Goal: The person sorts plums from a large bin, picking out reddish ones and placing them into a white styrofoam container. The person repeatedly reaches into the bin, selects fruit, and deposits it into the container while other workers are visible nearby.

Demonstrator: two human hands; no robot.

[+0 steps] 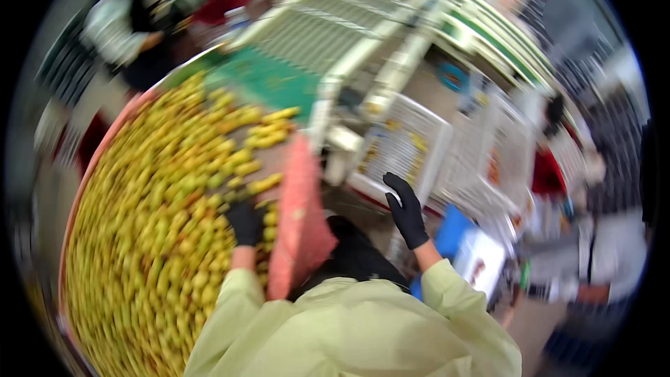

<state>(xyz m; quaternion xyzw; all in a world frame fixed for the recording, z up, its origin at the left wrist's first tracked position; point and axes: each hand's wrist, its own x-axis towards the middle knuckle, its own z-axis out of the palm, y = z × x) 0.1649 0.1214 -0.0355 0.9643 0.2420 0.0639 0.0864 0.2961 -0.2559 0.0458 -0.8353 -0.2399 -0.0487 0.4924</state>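
Observation:
A large heap of small yellow-green fruits, blurred by motion, fills a wide bin with a pink rim on the left. My left hand, in a black glove, rests on the heap near its right side; whether it grips any fruit is hidden. A pink cloth or sheet hangs over the bin's edge beside it. My right hand, also black-gloved, is raised over the floor with its fingers apart and nothing in it. Just beyond it stands a white plastic crate with some yellow fruits inside.
A roller conveyor with a green chute reaches the bin at the top. More white crates stand at the right, near a blue container and a white tray. One person is at upper left; another is at far right.

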